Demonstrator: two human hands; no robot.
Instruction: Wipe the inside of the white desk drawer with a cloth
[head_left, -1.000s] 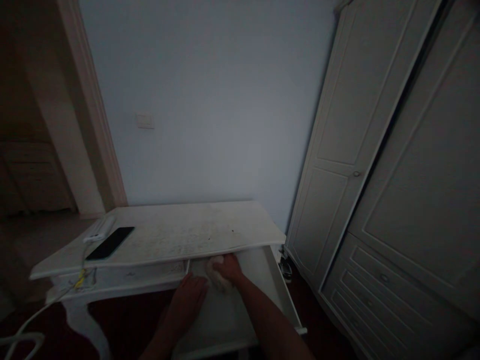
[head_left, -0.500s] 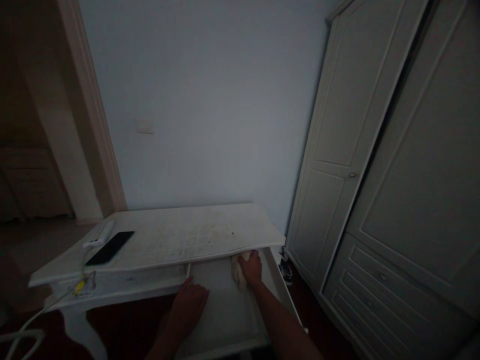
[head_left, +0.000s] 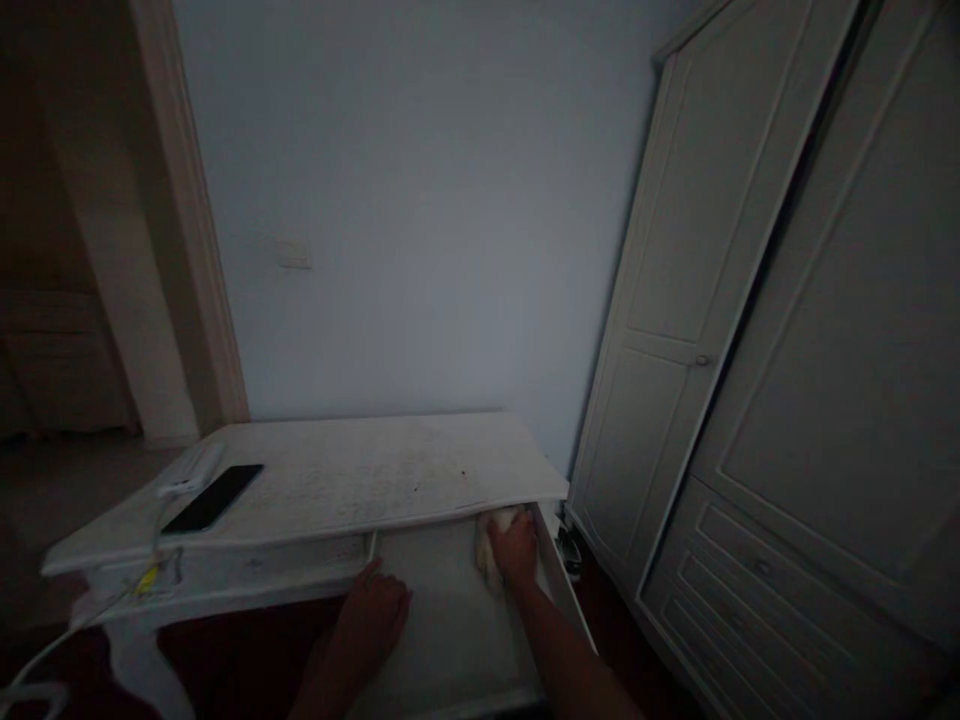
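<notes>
A drawer (head_left: 450,640) is pulled out from the front of a worn white table (head_left: 360,470). My right hand (head_left: 514,548) is inside it at the back right corner, closed on a pale beige cloth (head_left: 489,560) that lies bunched against the drawer's bottom. My left hand (head_left: 375,605) is at the drawer's left side wall, its fingers curled over the top edge. How tightly the left fingers grip is hard to see in the dim light.
A black phone (head_left: 214,498) and a white power strip (head_left: 189,468) lie on the table's left end; a cable with a yellow piece (head_left: 146,580) hangs there. A wardrobe (head_left: 645,420) stands on the right. A dark shoe (head_left: 570,552) is on the floor between.
My right hand has slid with the cloth a little to the right, toward the drawer's right wall. The left hand stays at the left side wall. The camera view has shifted slightly.
</notes>
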